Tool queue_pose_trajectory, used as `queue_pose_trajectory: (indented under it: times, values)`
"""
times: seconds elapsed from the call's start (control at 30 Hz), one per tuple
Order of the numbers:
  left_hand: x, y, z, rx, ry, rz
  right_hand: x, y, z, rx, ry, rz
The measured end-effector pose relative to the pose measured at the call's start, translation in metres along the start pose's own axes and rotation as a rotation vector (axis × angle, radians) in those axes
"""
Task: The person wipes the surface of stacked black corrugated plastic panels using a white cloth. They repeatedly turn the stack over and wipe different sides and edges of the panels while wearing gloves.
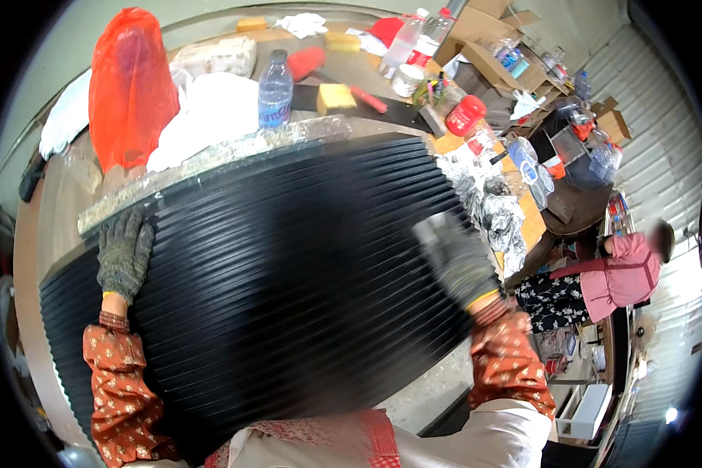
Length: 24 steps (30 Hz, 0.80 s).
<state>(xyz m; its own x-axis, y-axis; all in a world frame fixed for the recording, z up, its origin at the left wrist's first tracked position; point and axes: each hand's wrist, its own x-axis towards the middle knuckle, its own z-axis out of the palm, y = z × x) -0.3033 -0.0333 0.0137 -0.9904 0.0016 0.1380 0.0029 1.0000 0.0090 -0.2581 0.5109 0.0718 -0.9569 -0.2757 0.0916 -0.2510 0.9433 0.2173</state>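
A large black ridged panel [203,257] lies across the table in front of me, its ridges running from side to side. My left hand [125,253], in a dark grey knit glove, rests flat near the panel's far left edge with its fingers stretched out. Over the right part of the panel is my right hand [462,265], gloved the same way and blurred by motion. A pale grey patch [430,231] shows at its fingers, like a small pad or cloth; its kind is unclear. A dark blurred shadow covers the panel's middle.
Along the panel's far edge runs a stained pale bar [210,168]. Beyond it stand a red plastic bag [132,93], a water bottle [275,93], a yellow sponge [335,98] and a red-lidded jar [466,115]. Crumpled plastic [501,222] lies at right. A person in pink [620,273] stands farther right.
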Motion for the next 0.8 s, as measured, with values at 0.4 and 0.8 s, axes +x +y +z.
queue_pose_trajectory:
  times: [0.4, 0.8]
  values:
    - [0.004, 0.004, -0.001, 0.035, -0.04, -0.028, -0.015, -0.089, 0.007, -0.01, 0.1, -0.107]
    - [0.003, 0.015, -0.005, 0.009, -0.046, -0.011, -0.039, -0.038, 0.034, 0.35, 0.028, 0.081]
